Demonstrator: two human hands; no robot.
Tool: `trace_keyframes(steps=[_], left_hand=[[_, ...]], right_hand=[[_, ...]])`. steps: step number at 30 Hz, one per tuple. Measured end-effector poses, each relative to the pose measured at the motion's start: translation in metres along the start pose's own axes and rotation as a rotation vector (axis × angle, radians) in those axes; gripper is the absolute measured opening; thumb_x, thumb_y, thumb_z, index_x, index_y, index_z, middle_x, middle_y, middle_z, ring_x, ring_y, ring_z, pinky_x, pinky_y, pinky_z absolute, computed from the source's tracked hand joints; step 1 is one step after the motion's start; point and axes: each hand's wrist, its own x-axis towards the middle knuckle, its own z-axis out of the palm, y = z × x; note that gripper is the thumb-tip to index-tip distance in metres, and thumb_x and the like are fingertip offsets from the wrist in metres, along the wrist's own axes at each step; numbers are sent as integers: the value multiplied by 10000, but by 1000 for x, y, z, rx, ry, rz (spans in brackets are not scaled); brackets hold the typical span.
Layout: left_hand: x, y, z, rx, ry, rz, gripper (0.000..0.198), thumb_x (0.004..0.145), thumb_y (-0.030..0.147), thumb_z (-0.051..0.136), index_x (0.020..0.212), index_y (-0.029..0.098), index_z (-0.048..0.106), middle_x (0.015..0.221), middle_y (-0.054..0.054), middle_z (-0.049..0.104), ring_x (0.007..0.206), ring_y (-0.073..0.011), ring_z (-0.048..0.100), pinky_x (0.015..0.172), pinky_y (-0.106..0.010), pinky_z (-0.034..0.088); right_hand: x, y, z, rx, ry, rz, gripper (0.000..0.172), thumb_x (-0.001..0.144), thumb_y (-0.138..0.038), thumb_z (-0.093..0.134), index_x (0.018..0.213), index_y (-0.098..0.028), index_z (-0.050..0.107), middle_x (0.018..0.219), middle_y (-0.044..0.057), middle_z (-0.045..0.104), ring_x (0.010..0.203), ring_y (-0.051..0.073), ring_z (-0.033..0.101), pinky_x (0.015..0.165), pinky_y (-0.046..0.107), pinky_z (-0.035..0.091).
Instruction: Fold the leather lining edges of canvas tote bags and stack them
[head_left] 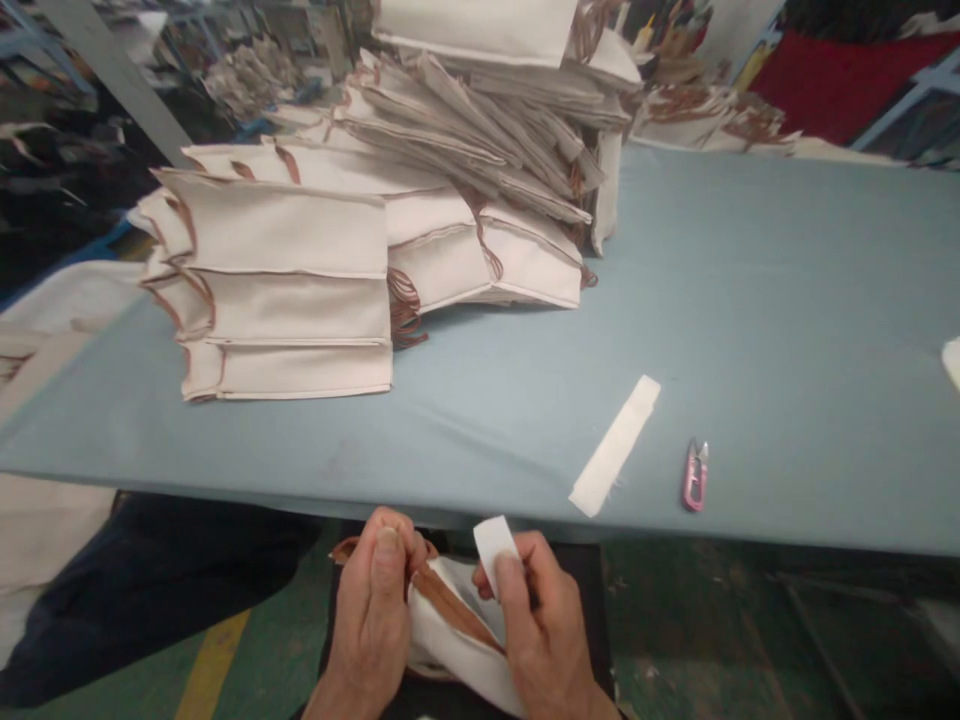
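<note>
Fingers (386,550) on a canvas bag (450,630), cut off below, white tab (491,550) half hidden

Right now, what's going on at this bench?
Below the edge of the blue-grey table, a person's left hand grips a cream canvas bag with brown trim. Their right hand pinches a small white fabric piece above it. On the table, a white fabric strip and pink thread snips lie near a stack of similar bags.

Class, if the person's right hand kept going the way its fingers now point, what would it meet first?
The right hand would probably meet the front edge of the blue-grey cloth-covered table first, though depth is hard to judge.
</note>
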Motion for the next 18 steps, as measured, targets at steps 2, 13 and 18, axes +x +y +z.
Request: trace_keyframes(steps=[2,13,18], left_hand=[[-2,-4,1,28,-3,-4,628,1061,715,291,692,237,463,634,16,501,587,-169,487,563,-267,432],[5,19,-11,209,-268,-13,572,1047,607,445,660,207,571,610,21,539,557,-155,490,520,-252,374],[3,28,-16,332,-369,46,402,1053,422,486,738,209,615,731,7,666,677,-162,612,629,-220,464]], right_hand=[[-15,6,-3,-187,-17,-124,338,1099,-392,446,861,-226,620,658,-14,693,554,163,667,593,267,445],[9,8,-4,-488,33,-427,438,1174,-333,277,877,-201,571,524,-36,633,394,158,648,471,289,372],[12,7,-9,-434,20,-419,428,1162,-335,324,860,-201,596,544,-33,633,417,149,628,490,280,384]])
